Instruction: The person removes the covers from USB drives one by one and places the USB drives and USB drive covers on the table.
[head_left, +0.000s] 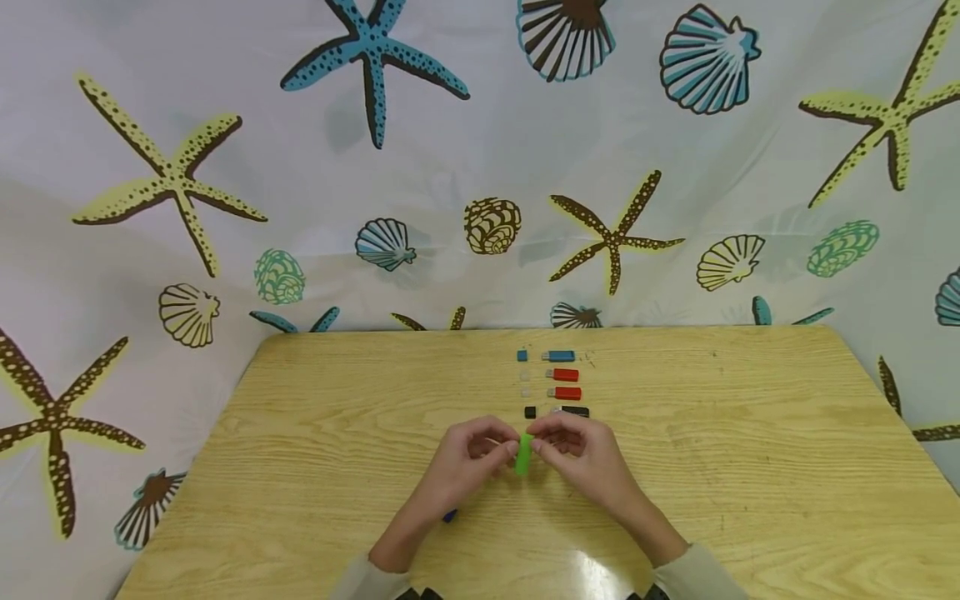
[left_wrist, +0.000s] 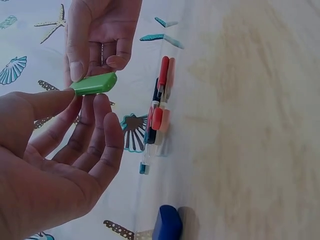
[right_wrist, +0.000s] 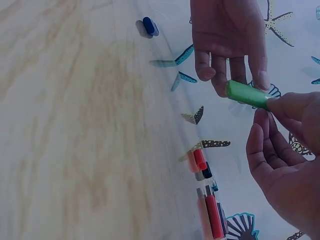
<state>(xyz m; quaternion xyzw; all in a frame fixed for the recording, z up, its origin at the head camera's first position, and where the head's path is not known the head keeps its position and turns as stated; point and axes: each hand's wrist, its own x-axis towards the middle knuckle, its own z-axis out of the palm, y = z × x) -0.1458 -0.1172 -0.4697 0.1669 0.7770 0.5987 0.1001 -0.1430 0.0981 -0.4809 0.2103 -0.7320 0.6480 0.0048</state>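
A bright green USB stick [head_left: 522, 456] is up between both hands, above the front middle of the table. My left hand [head_left: 472, 460] pinches it between thumb and fingers from the left. From the right, the thumb and fingers of my right hand [head_left: 588, 457] pinch the same stick near its far end. The left wrist view shows the green stick [left_wrist: 95, 84] lying across the fingertips, its connector not visible. Beside the left wrist lies a dark blue USB stick [left_wrist: 168, 224] on the table, mostly covered by the forearm in the head view.
Beyond the hands, opened USB sticks lie in a column: a blue one [head_left: 560, 356], two red ones [head_left: 564, 375] and a black one [head_left: 576, 411]. Left of them sit their caps, a blue cap [head_left: 522, 356], clear ones and a black cap [head_left: 530, 412]. A patterned curtain [head_left: 450, 167] surrounds the wooden table [head_left: 337, 417].
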